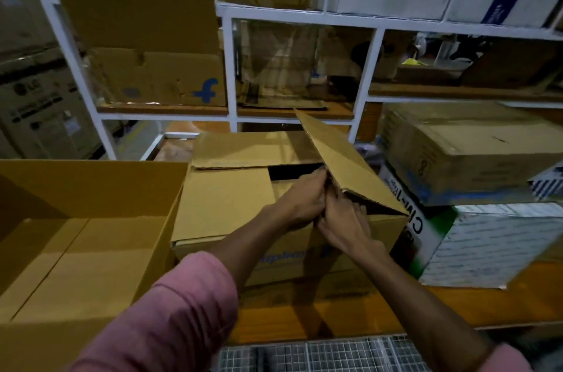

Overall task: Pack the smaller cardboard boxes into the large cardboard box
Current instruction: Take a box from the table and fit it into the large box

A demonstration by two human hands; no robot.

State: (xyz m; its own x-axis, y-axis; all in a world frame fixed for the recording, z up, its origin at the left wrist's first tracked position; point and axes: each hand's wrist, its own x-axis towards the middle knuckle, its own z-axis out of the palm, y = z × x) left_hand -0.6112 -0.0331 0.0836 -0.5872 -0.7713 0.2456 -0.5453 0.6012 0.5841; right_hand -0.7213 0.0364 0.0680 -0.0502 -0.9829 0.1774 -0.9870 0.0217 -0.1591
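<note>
A: What sits nearest, at six o'clock?

B: A metal grate (323, 353), and above it the orange table (457, 307). Two forearms reach up from pink sleeves (170, 313).

A: And the hands?

B: Both meet at the centre, on a small box (231, 204). The left hand (304, 204) is curled at the gap between the flaps, fingertips tucked in at the edge of the right flap (344, 158). The right hand (344, 222) lies just beside it, fingers bent over the same flap's lower edge. The two hands touch. How firmly either one pinches the card, I cannot tell.

A: How does that box lie?

B: On the table, its left flap (225, 191) down flat, its far flap (253, 149) leaning back, its right flap raised and tilted toward one o'clock. A dark gap shows between them.

A: And the large box?

B: At nine o'clock, open-topped (91, 249), its wall touching the small box's left side. Nothing shows inside but its floor.

A: To the right?

B: At three o'clock a white printed carton (493, 243), with a brown carton (469, 152) stacked on it.

A: Farther off?

B: At twelve o'clock a white rack (228, 66) holding more cartons, one with a blue letter f (207, 94).
</note>
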